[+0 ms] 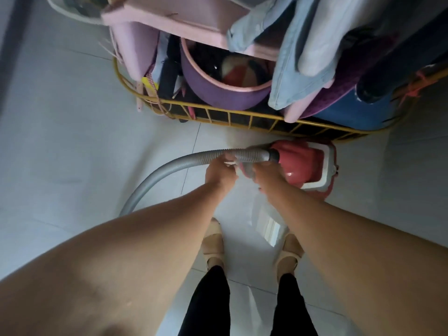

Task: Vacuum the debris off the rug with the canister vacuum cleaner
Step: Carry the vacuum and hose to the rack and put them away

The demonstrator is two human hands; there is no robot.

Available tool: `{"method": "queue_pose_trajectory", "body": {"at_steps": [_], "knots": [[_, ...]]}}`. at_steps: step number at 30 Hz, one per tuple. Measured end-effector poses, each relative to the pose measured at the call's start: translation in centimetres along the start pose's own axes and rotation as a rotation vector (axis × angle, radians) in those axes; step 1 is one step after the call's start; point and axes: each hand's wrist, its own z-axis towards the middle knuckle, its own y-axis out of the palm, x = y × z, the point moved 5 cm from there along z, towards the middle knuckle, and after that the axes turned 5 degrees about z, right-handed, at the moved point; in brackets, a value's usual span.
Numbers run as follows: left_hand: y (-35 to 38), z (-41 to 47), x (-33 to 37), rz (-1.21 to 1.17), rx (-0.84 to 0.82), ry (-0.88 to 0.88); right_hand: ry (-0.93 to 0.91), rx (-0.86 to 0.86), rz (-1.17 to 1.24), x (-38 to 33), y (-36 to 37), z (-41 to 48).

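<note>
A red canister vacuum cleaner with a white frame sits on the pale tiled floor, right in front of a yellow wire rack. Its grey ribbed hose leaves the canister's left end and curves down to the left, out of sight behind my left arm. My left hand grips the hose close to the canister. My right hand is curled round the hose's grey end piece where it meets the canister. The frame is blurred, so the fingers are hard to make out. No rug is in view.
The yellow wire rack stands just behind the canister, loaded with a purple round basket, pink boards and hanging clothes. My feet in beige shoes stand on the tiles below the hands. Bare tiles lie to the left.
</note>
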Motion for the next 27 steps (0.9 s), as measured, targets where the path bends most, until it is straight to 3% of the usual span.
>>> {"method": "queue_pose_trajectory", "body": {"at_steps": [15,17,23,27], "knots": [[-15.3,-7.3,-22.3,-0.062,0.219,-0.219,-0.062,-0.292,-0.232,4.2,18.8,-10.9],[-16.2,-7.0,-22.3,-0.079,0.243,-0.212,-0.048,-0.287,-0.197,3.9,18.7,-10.9],[-18.6,-9.9,-31.2,-0.1,0.297,-0.257,0.095,-0.309,-0.252,10.6,23.8,-15.1],[-19.5,-10.8,-36.5,-0.166,0.316,-0.298,0.082,-0.342,-0.39,14.3,28.4,-16.5]]}}
